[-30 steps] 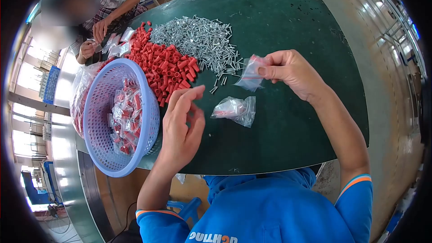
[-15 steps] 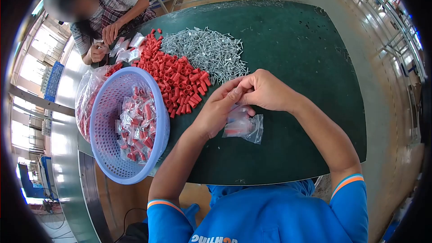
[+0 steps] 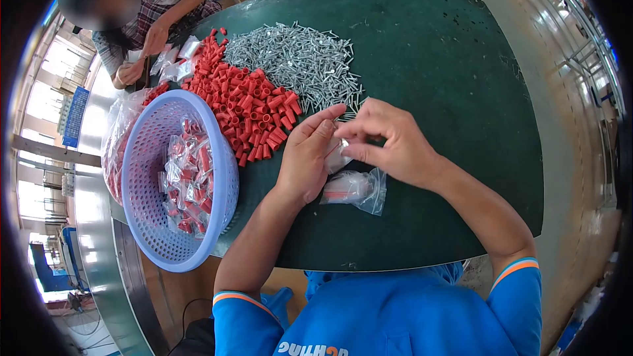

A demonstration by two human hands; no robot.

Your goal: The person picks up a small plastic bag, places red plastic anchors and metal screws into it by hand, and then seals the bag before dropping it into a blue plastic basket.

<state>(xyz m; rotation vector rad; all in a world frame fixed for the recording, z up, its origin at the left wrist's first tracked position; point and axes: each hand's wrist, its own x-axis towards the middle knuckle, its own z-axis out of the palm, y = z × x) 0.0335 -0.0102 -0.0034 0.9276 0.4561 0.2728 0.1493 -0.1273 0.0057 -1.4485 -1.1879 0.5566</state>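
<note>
My left hand (image 3: 307,158) holds a small clear plastic bag (image 3: 335,156) between its thumb and fingers, palm turned inward. From the other side, my right hand (image 3: 395,142) bends its fingers and thumb onto the same bag, near its upper edge. What the bag contains, if anything, I cannot make out. Just below my hands, a pile of clear plastic bags (image 3: 356,188) with red marking lies on the green table. Beyond my left hand are heaps of red plastic caps (image 3: 254,109) and metal screws (image 3: 297,59).
At the left, a lilac basket (image 3: 227,178) holds several clear bags with red caps inside. A large clear sack (image 3: 119,151) stands behind it. Across the green table (image 3: 435,79), a co-worker (image 3: 165,6) handles small bags at the far left corner.
My hands have drawn slightly apart, and the small bag now shows between them. My right-hand fingers have spread from a tight pinch. The view has shifted a little.
</note>
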